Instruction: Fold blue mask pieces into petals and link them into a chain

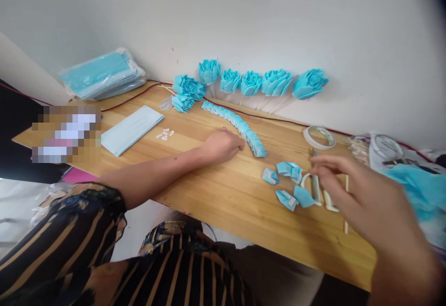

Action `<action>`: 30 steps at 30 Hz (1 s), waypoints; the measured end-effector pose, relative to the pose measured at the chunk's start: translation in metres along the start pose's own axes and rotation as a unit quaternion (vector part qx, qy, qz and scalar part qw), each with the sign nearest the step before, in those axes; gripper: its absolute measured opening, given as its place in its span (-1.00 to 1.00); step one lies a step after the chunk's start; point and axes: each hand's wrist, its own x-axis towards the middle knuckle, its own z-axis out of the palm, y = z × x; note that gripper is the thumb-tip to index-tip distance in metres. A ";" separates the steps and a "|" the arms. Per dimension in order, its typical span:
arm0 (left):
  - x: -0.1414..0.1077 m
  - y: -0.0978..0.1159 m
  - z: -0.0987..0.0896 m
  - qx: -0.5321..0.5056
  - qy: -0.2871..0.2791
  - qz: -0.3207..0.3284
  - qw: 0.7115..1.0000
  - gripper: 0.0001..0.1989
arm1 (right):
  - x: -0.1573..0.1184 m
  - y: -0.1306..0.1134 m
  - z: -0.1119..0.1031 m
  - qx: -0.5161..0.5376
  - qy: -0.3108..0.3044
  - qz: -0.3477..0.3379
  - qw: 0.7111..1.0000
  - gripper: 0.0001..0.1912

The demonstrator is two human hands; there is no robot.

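My left hand (222,147) rests on the wooden table with its fingers curled; whether anything is inside them is hidden. Just beyond it lies a curved strip of folded, overlapping blue pieces (240,125). On the right, my right hand (362,197) has thumb and forefinger pinched at the blades of white-handled scissors (315,190), which it partly covers. Small folded blue pieces (291,171) lie between my hands, some with white patches. A thin white stick (346,222) shows under the right hand.
Blue folded flowers (251,83) on stems lean against the wall, others lie beside them. A tape roll (318,137), a flat blue face mask (132,129), small white bits (164,134), a bagged mask stack (102,74) and crumpled blue material (418,190) are on the table (223,194).
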 end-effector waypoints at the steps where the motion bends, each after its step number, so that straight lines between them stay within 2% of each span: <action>1: 0.000 0.000 0.000 -0.002 -0.001 0.000 1.000 -0.71 | 0.011 0.006 0.010 -0.008 -0.022 -0.005 1.000 -0.72; 3: 0.000 -0.001 0.000 -0.003 0.000 0.001 1.000 -0.71 | 0.026 0.015 0.029 -0.018 -0.062 -0.027 0.998 -0.73; 7: 0.000 -0.003 0.001 -0.001 0.003 0.006 1.000 -0.70 | 0.028 0.019 0.057 -0.061 -0.063 -0.115 0.989 -0.71; 10: -0.001 -0.002 0.002 -0.003 0.001 0.007 1.000 -0.70 | 0.027 0.010 0.064 -0.116 -0.061 -0.129 0.983 -0.71; 13: -0.002 0.001 0.002 -0.026 0.016 0.009 0.999 -0.68 | 0.031 0.002 0.061 -0.126 -0.039 -0.112 0.985 -0.67; 15: -0.003 0.003 0.003 -0.053 0.038 0.012 0.998 -0.66 | 0.035 -0.002 0.056 -0.067 0.002 -0.080 0.995 -0.67; 17: -0.004 0.005 0.003 -0.082 0.054 0.015 0.995 -0.66 | 0.041 -0.006 0.052 0.047 0.040 -0.019 0.998 -0.71; 20: -0.004 0.009 0.002 -0.131 0.051 0.025 0.990 -0.70 | 0.051 -0.013 0.051 0.242 0.056 0.083 0.965 -0.73; 22: -0.004 0.010 0.002 -0.173 0.042 0.032 0.983 -0.72 | 0.058 -0.017 0.055 0.325 0.056 0.119 0.936 -0.71; 26: -0.003 0.010 0.003 -0.309 0.010 -0.009 0.951 -0.69 | 0.071 -0.026 0.062 0.424 0.040 0.116 0.897 -0.74; 30: 0.000 0.007 0.002 -0.409 -0.007 -0.056 0.911 -0.59 | 0.078 -0.036 0.066 0.475 0.011 0.087 0.875 -0.76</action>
